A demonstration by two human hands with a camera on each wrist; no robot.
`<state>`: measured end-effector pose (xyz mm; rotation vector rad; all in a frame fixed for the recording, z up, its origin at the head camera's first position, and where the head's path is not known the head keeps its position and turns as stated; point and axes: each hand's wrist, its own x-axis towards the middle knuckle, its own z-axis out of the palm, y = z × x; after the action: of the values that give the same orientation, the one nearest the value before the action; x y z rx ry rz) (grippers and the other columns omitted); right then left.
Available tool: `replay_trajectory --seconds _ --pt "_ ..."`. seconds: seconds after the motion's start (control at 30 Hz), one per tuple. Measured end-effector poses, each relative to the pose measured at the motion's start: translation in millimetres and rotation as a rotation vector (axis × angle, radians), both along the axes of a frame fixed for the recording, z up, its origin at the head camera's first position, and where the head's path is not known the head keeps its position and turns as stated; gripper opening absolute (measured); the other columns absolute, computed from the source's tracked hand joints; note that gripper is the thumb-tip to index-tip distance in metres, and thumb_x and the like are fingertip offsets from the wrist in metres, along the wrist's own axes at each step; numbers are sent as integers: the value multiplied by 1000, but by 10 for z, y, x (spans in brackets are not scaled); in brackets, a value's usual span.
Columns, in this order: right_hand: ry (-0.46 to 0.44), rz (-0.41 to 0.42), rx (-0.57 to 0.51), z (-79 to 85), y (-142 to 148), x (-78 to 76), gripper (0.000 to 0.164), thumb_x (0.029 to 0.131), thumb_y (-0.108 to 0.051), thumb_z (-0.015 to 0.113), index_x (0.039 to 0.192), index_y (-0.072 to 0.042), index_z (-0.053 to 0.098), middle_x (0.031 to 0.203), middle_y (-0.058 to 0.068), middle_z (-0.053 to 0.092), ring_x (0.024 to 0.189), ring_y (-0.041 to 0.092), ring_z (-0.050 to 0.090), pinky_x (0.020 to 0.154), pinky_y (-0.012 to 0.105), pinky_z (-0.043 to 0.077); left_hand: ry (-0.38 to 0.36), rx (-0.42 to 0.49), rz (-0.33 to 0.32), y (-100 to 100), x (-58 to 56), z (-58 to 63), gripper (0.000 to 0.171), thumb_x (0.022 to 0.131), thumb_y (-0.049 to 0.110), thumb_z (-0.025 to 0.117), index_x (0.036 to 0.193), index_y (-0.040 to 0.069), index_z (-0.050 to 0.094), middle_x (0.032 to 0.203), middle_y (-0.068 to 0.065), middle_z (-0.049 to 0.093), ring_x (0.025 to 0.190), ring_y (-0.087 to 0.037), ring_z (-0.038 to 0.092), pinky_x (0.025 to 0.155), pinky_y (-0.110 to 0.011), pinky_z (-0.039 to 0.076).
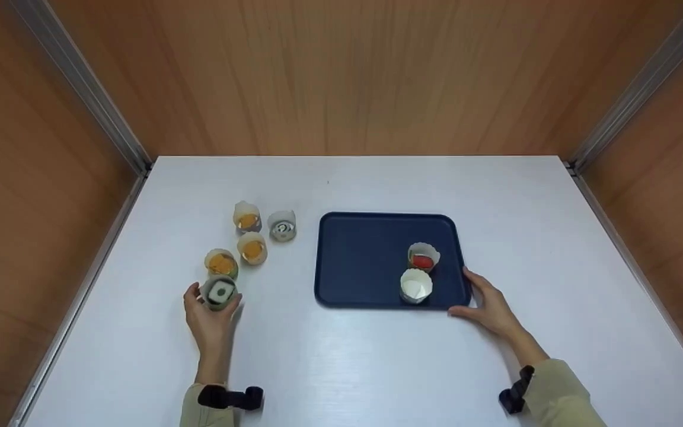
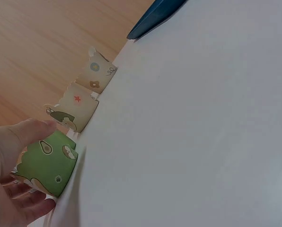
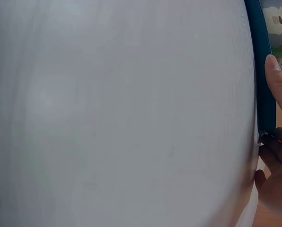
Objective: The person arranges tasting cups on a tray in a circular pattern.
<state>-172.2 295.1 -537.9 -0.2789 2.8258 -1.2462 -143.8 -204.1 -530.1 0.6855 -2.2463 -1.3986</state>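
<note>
Toward the left of the white table, my left hand [image 1: 210,317] holds a green paper baking cup [image 2: 48,163], thumb on one side and fingers on the other. A pale block with a dark green spot shows inside it. Directly behind is a paper cup with orange contents [image 1: 221,264]. My right hand [image 1: 492,308] grips the near right corner of a dark blue tray [image 1: 359,261], thumb along the front edge and fingers at the right side. On the tray stand a paper cup with red contents [image 1: 423,256] and a white-looking paper cup [image 1: 416,286], almost touching.
Farther back on the left stand two more cups with orange contents, one nearer [image 1: 252,249] and one farther [image 1: 247,218]. Beside them is a cup with a black-and-white item [image 1: 282,226]. Wooden panels [image 1: 353,77] enclose the table at the back and sides.
</note>
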Motion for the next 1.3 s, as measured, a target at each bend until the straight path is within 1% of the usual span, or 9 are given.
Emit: replay_trajectory --seconds 0.2,0.47,0.67,0.83,0.97,1.17,1.3 --pt "-14 -1 -10 -1 -5 1 93 63 -35 77 137 -1 30 138 21 28 127 35 23 101 46 22 18 11 10 -26 -5 -39 71 68 5 73 125 -9 32 120 -24 40 107 -35 42 91 -43 36" --pt "-6 6 -22 -9 -3 4 93 64 -36 77 137 -2 30 138 20 29 127 34 24 102 46 22 46 -2 24 -26 1 -53 61 69 4 72 117 -10 39 115 -24 45 109 -35 43 91 -44 36" --pt "-11 6 -27 -11 -10 5 94 63 -36 77 137 -2 30 138 19 29 127 34 24 102 46 21 73 -20 42 -18 37 -57 58 67 4 73 114 -11 42 111 -24 47 105 -34 45 90 -44 36" --pt "2 3 -8 -18 -9 -3 94 62 -36 77 136 -1 30 138 20 29 126 35 24 101 46 22 100 -31 58 -7 52 -63 55 66 3 73 110 -11 45 106 -24 49 100 -34 47 87 -43 37" --pt "-9 -2 4 -14 -4 -3 95 62 -38 77 137 -2 29 138 20 29 126 35 24 101 45 23 89 -31 59 7 69 -54 55 66 4 73 110 -11 45 106 -24 50 98 -34 47 85 -42 37" --pt "-11 0 2 -11 1 1 95 63 -38 77 137 -2 29 138 20 29 126 35 24 101 46 23 74 -49 37 22 85 -37 56 66 5 73 111 -11 44 107 -25 49 97 -35 47 84 -42 37" --pt "-11 -2 -7 -18 3 0 95 63 -37 77 137 -2 29 139 20 29 127 35 24 101 46 22 68 -50 26 27 83 -36 57 66 3 73 112 -11 43 109 -24 48 99 -35 46 85 -42 37"
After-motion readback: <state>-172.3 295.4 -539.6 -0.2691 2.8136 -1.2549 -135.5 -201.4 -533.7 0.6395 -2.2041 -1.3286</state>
